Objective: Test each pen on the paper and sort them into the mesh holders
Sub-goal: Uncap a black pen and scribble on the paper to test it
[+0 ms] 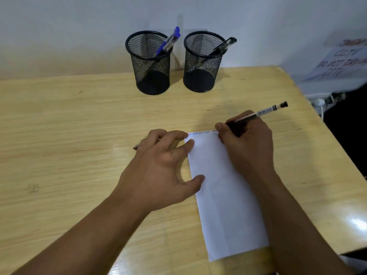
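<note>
Paper (pixel 224 195), blue "DATA DATA" atop

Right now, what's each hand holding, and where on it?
Right hand grips the black pen low on its barrel, near the tip. Left hand holds nothing; its fingertips press the paper at its left edge.

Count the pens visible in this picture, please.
3, perhaps more: blue-capped pen in left black mesh holder, black pen in right holder, black-capped pen in right hand.
</note>
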Demonstrator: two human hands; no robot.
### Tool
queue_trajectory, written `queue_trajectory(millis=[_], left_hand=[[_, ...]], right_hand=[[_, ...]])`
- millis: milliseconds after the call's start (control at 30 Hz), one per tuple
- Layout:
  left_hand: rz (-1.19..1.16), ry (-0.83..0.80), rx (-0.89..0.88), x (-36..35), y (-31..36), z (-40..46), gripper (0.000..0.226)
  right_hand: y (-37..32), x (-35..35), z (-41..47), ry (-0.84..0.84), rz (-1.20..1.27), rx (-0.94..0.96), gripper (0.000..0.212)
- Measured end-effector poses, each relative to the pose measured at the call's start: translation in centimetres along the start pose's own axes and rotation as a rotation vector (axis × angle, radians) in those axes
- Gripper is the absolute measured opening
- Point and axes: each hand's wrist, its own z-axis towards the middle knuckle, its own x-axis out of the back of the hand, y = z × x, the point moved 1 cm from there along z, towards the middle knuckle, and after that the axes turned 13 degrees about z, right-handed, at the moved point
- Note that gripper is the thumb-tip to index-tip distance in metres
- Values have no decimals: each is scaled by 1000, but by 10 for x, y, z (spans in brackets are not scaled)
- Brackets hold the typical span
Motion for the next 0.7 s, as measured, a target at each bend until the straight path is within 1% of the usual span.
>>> queue_trajectory(millis=[400,567,700], left_hand=[[-43,-5,10,3,2,0,71],[-48,-20,14,3,1,0,70],[-48,-22,8,3,1,0,70]], right_hand=[[-5,-2,-2,-8,-26,-5,14],[-7,-2,-1,-28,-35,-14,21],[-7,-2,-1,-25,-46,-1,21]])
